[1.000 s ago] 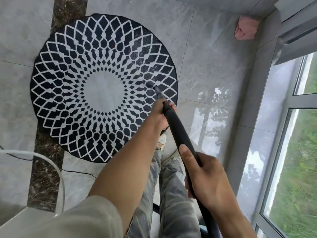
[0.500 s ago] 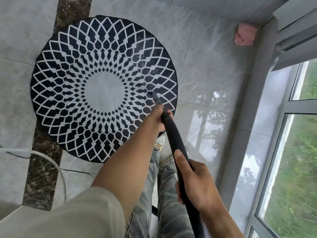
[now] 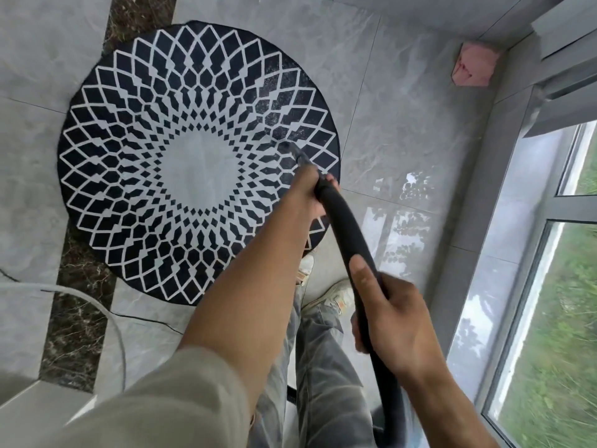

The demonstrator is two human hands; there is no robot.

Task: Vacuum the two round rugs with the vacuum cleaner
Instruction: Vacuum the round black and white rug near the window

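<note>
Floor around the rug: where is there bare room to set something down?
Bare tile lies between the rug and the pink block, along the window. Crowded by the shoes and hose, and by the white cord.

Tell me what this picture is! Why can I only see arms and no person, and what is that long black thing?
The camera sits on the person's head and looks down, so you see what they see: their own arms, jeans and shoes. The long black thing is a vacuum cleaner hose. The left hand grips it near the front, and the right hand grips it further back. Its thin nozzle points down at a round black-and-white rug, which lies on a grey tiled floor. A window is on the right, and something pink sits in the corner.
</note>
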